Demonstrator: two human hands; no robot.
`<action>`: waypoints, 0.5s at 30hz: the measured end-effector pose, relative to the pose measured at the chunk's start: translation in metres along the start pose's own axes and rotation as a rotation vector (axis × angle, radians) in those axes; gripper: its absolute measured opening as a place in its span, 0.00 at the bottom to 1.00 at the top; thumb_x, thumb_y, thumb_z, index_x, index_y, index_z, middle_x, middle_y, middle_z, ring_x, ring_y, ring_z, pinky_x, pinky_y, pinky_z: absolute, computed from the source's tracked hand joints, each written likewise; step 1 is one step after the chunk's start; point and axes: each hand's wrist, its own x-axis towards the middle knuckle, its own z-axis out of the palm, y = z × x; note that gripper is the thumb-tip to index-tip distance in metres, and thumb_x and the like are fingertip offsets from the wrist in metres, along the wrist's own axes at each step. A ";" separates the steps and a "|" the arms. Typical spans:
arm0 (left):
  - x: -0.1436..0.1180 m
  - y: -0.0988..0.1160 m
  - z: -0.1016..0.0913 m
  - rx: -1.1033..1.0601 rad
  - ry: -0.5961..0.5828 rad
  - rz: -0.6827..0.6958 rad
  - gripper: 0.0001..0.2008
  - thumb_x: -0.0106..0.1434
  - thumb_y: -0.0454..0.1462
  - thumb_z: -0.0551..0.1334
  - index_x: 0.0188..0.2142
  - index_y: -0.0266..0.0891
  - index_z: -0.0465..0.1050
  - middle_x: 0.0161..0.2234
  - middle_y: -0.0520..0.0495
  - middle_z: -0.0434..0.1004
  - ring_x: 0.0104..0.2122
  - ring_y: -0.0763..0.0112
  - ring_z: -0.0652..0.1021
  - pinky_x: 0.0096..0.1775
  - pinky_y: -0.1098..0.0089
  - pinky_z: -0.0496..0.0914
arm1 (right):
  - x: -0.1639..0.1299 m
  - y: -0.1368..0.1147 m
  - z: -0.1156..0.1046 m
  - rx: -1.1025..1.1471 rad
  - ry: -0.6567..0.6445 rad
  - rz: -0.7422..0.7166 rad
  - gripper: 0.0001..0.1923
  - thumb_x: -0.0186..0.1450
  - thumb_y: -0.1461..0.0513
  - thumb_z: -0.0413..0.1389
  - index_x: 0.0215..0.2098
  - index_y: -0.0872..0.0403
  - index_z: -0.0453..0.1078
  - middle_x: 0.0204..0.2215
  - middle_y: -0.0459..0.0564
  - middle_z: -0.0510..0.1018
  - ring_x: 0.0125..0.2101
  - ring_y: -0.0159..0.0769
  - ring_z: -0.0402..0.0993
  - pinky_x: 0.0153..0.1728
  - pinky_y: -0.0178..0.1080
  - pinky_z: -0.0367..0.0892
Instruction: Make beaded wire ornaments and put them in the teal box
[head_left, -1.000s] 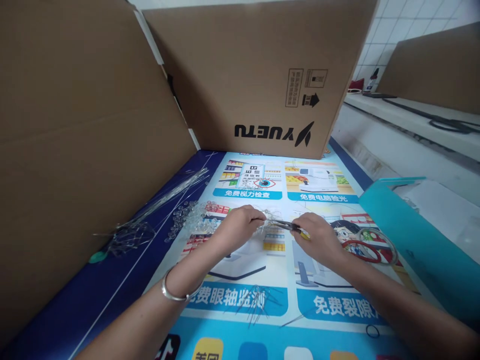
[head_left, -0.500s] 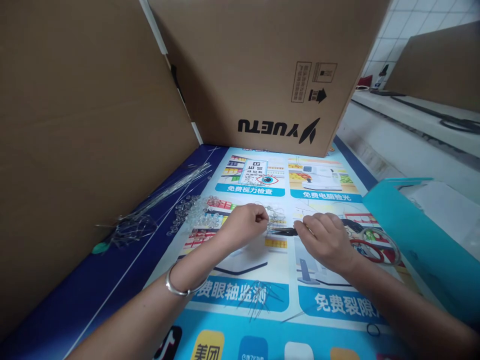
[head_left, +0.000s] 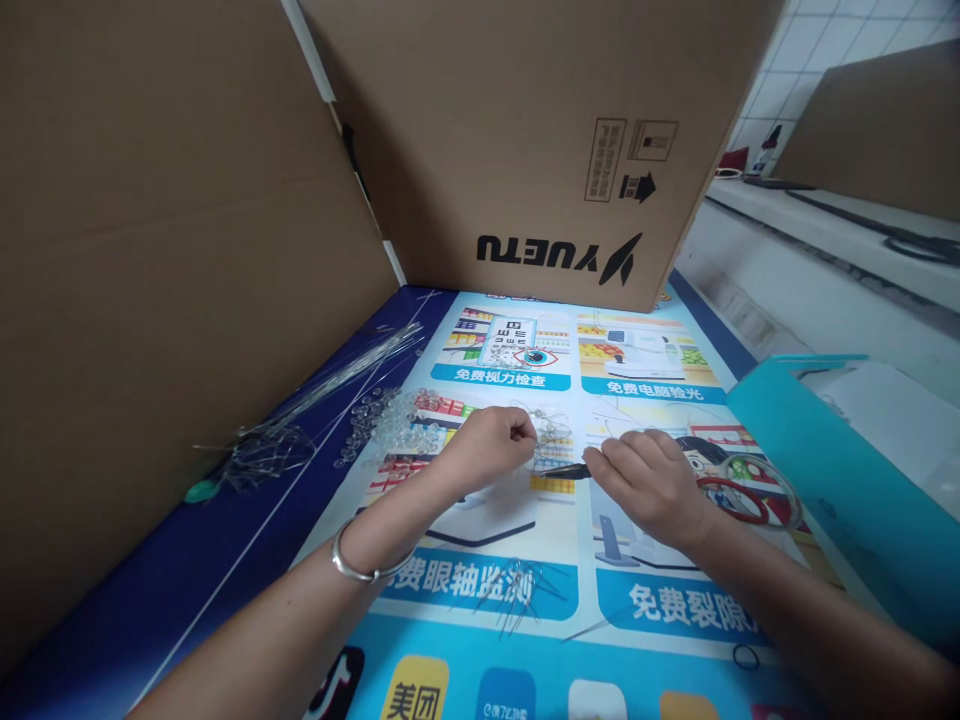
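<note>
My left hand is closed in a pinch, palm side down, on what looks like a thin wire, mostly hidden by the fingers. Just beyond its fingertips lie fine wires with clear beads. My right hand is wrapped round a pair of black-jawed pliers. Their narrow tip points left, slightly below my left fingertips; the handles are hidden in my palm. Loose clear beads lie in a pile left of my left hand. Closer to me rests a small heap of short wires.
Long thin wires and a wire tangle lie along the left cardboard wall. Another cardboard panel stands behind. At right are a turquoise box, a red-and-clear ring coil and a small black ring.
The pliers' tip has dropped slightly toward me, away from my left fingertips, and the jaws look closer together. My right hand has turned a little; my left hand stays in place.
</note>
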 end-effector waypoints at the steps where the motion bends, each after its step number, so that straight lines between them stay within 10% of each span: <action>1: 0.000 0.000 0.000 -0.008 -0.008 -0.002 0.06 0.51 0.34 0.55 0.24 0.39 0.71 0.19 0.52 0.71 0.21 0.74 0.69 0.23 0.74 0.60 | 0.000 0.000 0.000 -0.010 -0.005 -0.007 0.10 0.63 0.66 0.49 0.42 0.51 0.66 0.34 0.49 0.74 0.34 0.37 0.65 0.33 0.43 0.57; 15: 0.001 -0.007 0.000 -0.108 -0.089 -0.075 0.07 0.52 0.35 0.55 0.25 0.38 0.71 0.17 0.53 0.69 0.16 0.76 0.69 0.20 0.75 0.60 | 0.001 0.000 0.000 0.041 -0.012 -0.004 0.10 0.63 0.66 0.49 0.42 0.52 0.67 0.33 0.50 0.74 0.34 0.37 0.65 0.33 0.42 0.56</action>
